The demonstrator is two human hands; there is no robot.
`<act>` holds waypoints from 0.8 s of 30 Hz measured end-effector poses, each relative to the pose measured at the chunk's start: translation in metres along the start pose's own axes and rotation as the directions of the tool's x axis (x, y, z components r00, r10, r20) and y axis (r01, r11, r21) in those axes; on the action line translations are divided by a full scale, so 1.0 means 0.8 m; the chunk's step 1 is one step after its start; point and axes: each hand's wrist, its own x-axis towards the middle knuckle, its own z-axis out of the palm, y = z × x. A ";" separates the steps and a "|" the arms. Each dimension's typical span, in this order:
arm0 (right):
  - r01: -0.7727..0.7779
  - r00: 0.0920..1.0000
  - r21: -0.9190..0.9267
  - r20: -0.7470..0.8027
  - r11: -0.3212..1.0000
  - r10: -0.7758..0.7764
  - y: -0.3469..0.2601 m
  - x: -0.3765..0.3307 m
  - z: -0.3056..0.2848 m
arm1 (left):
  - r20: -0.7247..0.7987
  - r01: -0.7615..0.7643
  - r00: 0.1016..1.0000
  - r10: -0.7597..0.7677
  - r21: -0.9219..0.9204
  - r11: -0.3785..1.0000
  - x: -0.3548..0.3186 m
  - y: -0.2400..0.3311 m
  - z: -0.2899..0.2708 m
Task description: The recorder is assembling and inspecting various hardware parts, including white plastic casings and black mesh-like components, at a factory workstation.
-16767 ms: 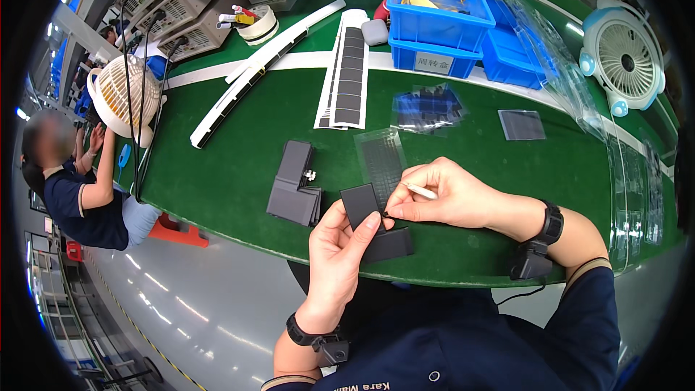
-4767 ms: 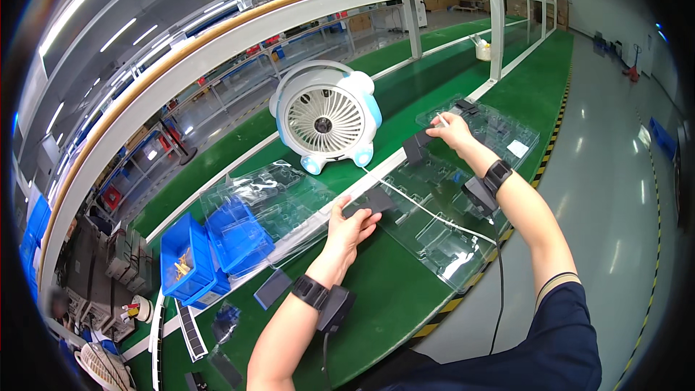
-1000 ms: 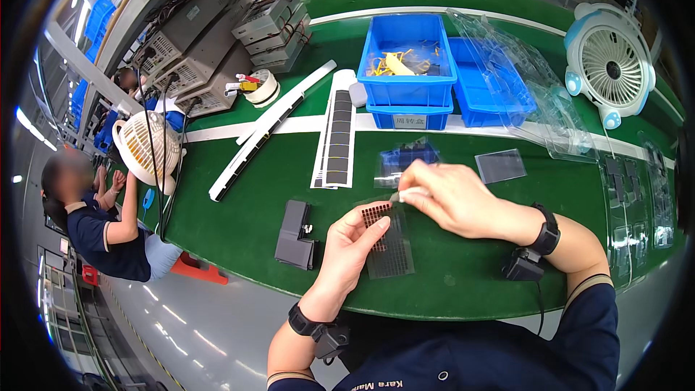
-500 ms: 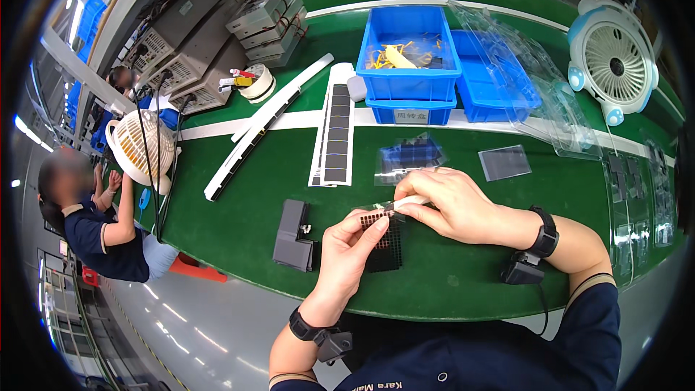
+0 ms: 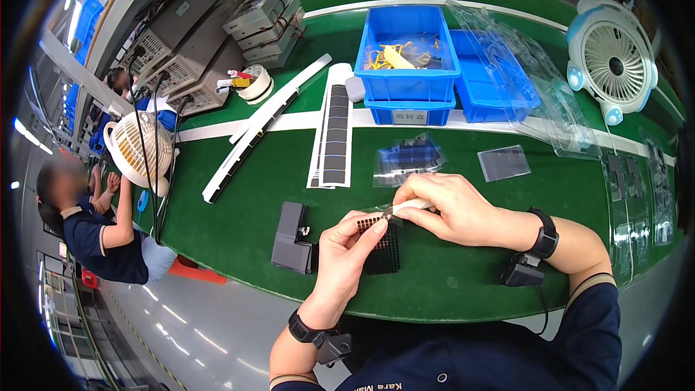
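Two fans (image 5: 612,58), two blue bins (image 5: 409,90)

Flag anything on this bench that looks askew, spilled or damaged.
Little stands out. The long white strip lies slanted across the white line rather than square to it, and the clear trays right of the blue bins are loosely fanned. Nothing looks spilled or broken. Both hands hold a small black grid over the green bench.

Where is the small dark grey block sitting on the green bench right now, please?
In the head view, the dark grey block stands on the green bench, just left of the left hand and the black grid tray.
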 end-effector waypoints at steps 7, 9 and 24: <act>-0.044 0.999 0.095 0.022 0.995 0.042 -0.001 0.000 0.001 | -0.013 -0.022 1.000 0.022 0.011 1.000 0.000 -0.001 0.000; -0.049 0.999 0.104 0.023 0.993 0.047 0.000 -0.001 0.002 | -0.013 -0.029 0.999 0.029 0.011 1.000 0.000 -0.001 0.000; -0.246 0.967 0.508 0.069 0.825 0.246 0.018 -0.004 0.008 | 0.030 -0.027 0.999 0.025 0.080 0.996 -0.007 -0.002 0.008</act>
